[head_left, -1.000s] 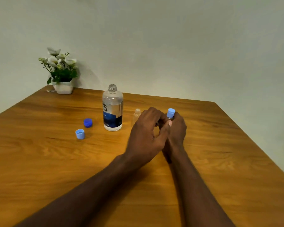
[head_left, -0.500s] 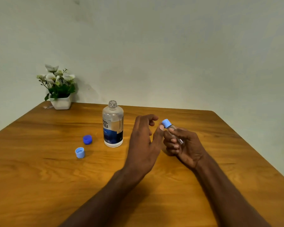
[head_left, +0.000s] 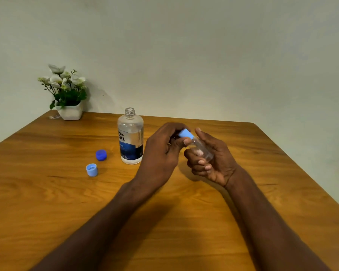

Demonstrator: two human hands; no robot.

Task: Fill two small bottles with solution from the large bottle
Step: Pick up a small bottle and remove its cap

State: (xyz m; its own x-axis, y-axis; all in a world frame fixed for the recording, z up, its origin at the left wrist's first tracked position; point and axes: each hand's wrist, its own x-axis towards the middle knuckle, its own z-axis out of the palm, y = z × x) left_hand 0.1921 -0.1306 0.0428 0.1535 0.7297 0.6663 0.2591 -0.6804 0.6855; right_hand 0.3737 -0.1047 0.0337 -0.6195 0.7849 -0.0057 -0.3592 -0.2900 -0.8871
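Above table [head_left: 47, 192]: right hand [head_left: 213, 161] cradling tilted small bottle [head_left: 201, 149], left hand [head_left: 162, 151] fingers pinching light-blue cap [head_left: 186, 133]. Risk: bottle slipping or contents spilling during twisting.

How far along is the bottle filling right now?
Done: the large clear bottle stands open, its dark blue cap on the wooden table beside a loose light blue cap. In hand: the right hand holds a small clear bottle tilted while the left hand grips its light blue cap. Whether it holds solution I cannot tell. Left: the second small bottle, not visible here.
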